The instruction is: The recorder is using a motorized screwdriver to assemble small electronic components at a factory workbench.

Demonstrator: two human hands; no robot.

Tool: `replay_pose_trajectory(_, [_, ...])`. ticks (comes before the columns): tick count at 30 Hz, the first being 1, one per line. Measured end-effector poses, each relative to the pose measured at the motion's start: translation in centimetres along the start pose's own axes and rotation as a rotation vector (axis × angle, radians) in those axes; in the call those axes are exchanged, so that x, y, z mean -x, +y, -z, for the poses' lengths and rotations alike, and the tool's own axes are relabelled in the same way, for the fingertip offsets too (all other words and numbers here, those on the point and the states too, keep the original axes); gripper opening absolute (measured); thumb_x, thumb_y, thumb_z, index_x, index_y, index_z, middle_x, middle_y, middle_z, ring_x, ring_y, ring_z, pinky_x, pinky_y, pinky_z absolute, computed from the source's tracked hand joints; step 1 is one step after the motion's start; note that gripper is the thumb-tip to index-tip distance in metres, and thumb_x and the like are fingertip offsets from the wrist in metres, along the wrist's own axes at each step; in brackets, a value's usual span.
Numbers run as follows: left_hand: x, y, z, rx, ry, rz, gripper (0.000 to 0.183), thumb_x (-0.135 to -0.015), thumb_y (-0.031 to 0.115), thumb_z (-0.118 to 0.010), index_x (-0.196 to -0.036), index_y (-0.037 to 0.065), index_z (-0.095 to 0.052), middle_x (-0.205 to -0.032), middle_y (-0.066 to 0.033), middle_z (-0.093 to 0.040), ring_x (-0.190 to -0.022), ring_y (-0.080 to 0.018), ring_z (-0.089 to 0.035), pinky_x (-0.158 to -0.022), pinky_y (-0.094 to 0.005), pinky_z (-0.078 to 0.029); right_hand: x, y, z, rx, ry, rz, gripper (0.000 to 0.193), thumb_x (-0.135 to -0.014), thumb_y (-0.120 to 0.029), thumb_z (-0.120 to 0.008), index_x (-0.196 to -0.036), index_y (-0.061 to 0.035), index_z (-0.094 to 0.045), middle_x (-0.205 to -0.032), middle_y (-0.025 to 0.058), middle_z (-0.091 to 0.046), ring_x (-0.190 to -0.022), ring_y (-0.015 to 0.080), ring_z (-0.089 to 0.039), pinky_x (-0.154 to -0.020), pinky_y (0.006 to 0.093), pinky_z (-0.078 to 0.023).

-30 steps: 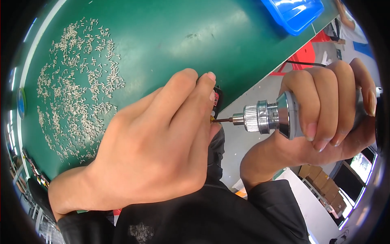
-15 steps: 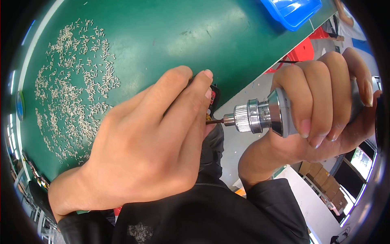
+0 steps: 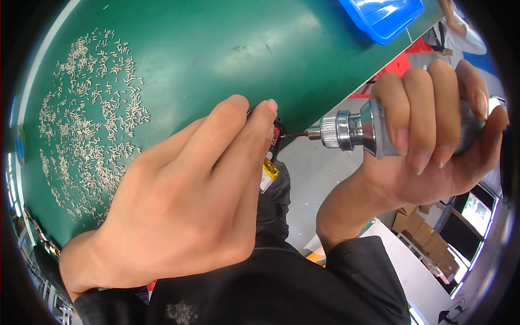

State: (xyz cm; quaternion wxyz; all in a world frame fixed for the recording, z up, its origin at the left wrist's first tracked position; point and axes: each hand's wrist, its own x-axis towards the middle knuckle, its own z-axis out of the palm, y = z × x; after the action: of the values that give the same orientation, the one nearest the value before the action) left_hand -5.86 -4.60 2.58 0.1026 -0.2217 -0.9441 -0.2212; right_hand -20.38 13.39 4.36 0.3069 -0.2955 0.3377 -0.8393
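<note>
My left hand is closed, its fingers pinching a small black-edged device at the edge of the table. Most of this device is hidden behind the fingers; a bit of red circuit board shows. Just below it, a flat silver part with a yellow end sticks out from behind the hand. An electric screwdriver with a grey body and silver collar lies in my right hand, fingers wrapped round it. Its thin bit points left, the tip at the device's edge; whether it touches a screw cannot be seen.
Many small silver screws are scattered over the left of the green table. A blue plastic bin stands at the far right edge. Beyond are a red stool, another person and cardboard boxes.
The screwdriver bit has moved away from the lower part of the device, up to its upper part by the red board. The silver and yellow part now shows more.
</note>
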Motion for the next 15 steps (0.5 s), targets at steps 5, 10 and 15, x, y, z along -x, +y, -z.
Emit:
replay_pose_trajectory(5, [0.3,-0.2,-0.9,0.053,0.085,0.028,0.049,-0.05,-0.002,-0.067,-0.096,-0.018,-0.062,-0.112,-0.024,-0.062,-0.091,-0.0328,-0.061,-0.054,-0.0327,-0.055,-0.3,0.1,0.5,0.002,-0.039,-0.042,0.028,-0.094,-0.03,-0.047,-0.095,-0.0042,-0.056,-0.055,-0.0011,-0.045,-0.046,0.0105,-0.043,-0.056,0.0278,-0.038])
replay_pose_trajectory(10, [0.2,-0.2,-1.2,0.09,0.112,0.063,0.048,-0.049,-0.003,-0.067,-0.095,-0.018,-0.062,-0.109,-0.0245,-0.062,-0.088,-0.0328,-0.062,-0.053,-0.033,-0.055,-0.2,0.4,0.6,0.016,-0.04,-0.045,0.027,-0.094,-0.031,-0.048,-0.096,-0.005,-0.056,-0.056,-0.0014,-0.045,-0.047,0.0102,-0.044,-0.056,0.0275,-0.037])
replay_pose_trajectory(15, [0.3,-0.1,-1.4,0.144,0.14,0.077,0.043,-0.051,-0.001,-0.066,-0.09,-0.018,-0.063,-0.104,-0.0253,-0.063,-0.086,-0.0331,-0.062,-0.054,-0.0335,-0.055,-0.4,0.4,0.2,0.061,-0.063,-0.057,0.023,-0.094,-0.029,-0.047,-0.093,-0.0067,-0.054,-0.057,-0.0014,-0.045,-0.046,0.0103,-0.044,-0.055,0.0277,-0.036])
